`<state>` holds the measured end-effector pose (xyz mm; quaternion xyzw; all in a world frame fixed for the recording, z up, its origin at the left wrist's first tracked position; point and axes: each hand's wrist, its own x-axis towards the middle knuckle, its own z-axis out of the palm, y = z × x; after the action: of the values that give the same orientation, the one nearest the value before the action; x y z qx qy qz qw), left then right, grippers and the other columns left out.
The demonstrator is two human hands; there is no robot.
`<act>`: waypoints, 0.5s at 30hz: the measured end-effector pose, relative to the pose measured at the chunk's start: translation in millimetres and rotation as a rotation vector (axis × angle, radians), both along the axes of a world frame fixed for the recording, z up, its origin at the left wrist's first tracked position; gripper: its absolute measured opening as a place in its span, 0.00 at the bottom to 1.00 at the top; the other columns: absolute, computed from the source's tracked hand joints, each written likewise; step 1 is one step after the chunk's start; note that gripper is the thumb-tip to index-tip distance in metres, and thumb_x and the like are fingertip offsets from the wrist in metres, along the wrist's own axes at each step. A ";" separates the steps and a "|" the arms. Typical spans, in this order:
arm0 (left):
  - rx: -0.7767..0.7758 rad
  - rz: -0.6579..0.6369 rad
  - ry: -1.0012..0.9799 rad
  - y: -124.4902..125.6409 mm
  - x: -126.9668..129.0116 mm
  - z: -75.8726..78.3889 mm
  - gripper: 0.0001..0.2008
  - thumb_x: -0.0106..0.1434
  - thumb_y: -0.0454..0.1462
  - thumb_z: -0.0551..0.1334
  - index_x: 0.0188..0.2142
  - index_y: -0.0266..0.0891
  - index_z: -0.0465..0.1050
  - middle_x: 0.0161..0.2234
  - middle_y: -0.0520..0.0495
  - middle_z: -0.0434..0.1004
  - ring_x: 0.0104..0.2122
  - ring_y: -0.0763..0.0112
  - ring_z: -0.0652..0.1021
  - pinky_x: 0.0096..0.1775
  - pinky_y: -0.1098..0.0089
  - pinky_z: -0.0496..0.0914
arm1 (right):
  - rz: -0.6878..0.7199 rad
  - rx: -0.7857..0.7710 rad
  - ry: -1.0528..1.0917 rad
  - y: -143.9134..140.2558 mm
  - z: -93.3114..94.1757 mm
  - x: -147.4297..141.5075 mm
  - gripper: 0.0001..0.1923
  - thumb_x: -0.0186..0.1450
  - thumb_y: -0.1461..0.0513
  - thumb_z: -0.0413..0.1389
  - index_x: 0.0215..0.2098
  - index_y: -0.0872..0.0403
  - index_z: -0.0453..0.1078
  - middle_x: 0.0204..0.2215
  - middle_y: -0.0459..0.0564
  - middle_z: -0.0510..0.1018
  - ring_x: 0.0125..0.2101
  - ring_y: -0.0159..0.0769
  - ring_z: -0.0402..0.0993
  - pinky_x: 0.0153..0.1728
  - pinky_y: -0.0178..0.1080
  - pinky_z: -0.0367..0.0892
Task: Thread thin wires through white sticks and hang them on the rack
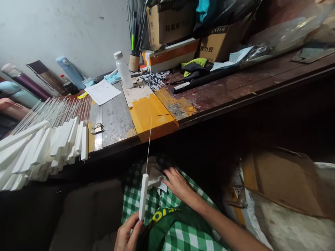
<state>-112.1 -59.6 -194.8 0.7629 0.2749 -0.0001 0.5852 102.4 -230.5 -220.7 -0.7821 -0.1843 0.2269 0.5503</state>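
White-handled rod [143, 195] low in the frame, just left of centre: a slim white handle pinched at its bottom end by the left hand [127, 233], with a thin wire running straight up from the handle's top toward the orange block [150, 115] on the bench edge. Held near upright, tilted slightly to the right. Left fingers closed around the handle's lower tip, thumb and forefinger pressed against it. Right hand [178, 184] a little to the right and higher, palm down, fingers spread loosely over a white cloth [154, 174] lying on a green-and-white checked fabric [180, 233] across the lap; fingertips touching the cloth, gripping nothing that can be made out.

At the left edge, a fanned stack of matching white handles [44, 150] with their wires [52, 111] pointing toward the upper left, overhanging the bench front. Beside them a steel ruler [98, 132] with two small metal clips [97, 128] lying on it, then a scuffed grey metal sheet [116, 118]. Farther back, a sheet of paper [102, 91], a white plastic bottle [123, 69] standing upright, and a cup of thin rods [134, 55]. Cardboard boxes [170, 24] along the top centre, a black tube [206, 79] lying across the dark wooden benchtop [261, 80] to the right. Several flasks [70, 71] leaning against the wall at upper left. Brown cardboard [285, 181] under the bench at lower right.
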 end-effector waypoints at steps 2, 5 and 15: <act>-0.020 -0.009 0.023 1.2 -0.4 -3.7 0.25 0.59 0.55 0.61 0.44 0.39 0.81 0.32 0.44 0.81 0.34 0.61 0.79 0.37 0.71 0.73 | -0.022 0.032 0.072 2.6 -2.5 2.4 0.04 0.58 0.62 0.59 0.32 0.53 0.71 0.39 0.54 0.72 0.49 0.50 0.64 0.56 0.54 0.55; 0.003 -0.067 0.032 4.7 -2.4 -8.4 0.23 0.61 0.53 0.60 0.46 0.40 0.80 0.38 0.43 0.82 0.37 0.61 0.79 0.40 0.71 0.72 | 0.036 0.140 0.269 2.9 4.3 4.2 0.08 0.60 0.57 0.58 0.32 0.54 0.71 0.32 0.51 0.73 0.39 0.44 0.70 0.48 0.50 0.65; 0.047 -0.460 0.164 22.0 -4.1 -2.6 0.24 0.67 0.51 0.52 0.50 0.39 0.76 0.33 0.45 0.78 0.31 0.67 0.74 0.36 0.73 0.69 | 0.185 0.524 0.823 -13.2 35.1 -11.1 0.22 0.54 0.49 0.66 0.40 0.55 0.74 0.32 0.47 0.77 0.29 0.28 0.73 0.38 0.38 0.72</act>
<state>-116.1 -37.7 -197.4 0.8163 0.1404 -0.1889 0.5275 91.3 -243.7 -185.5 -0.4434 -0.0714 0.5109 0.7330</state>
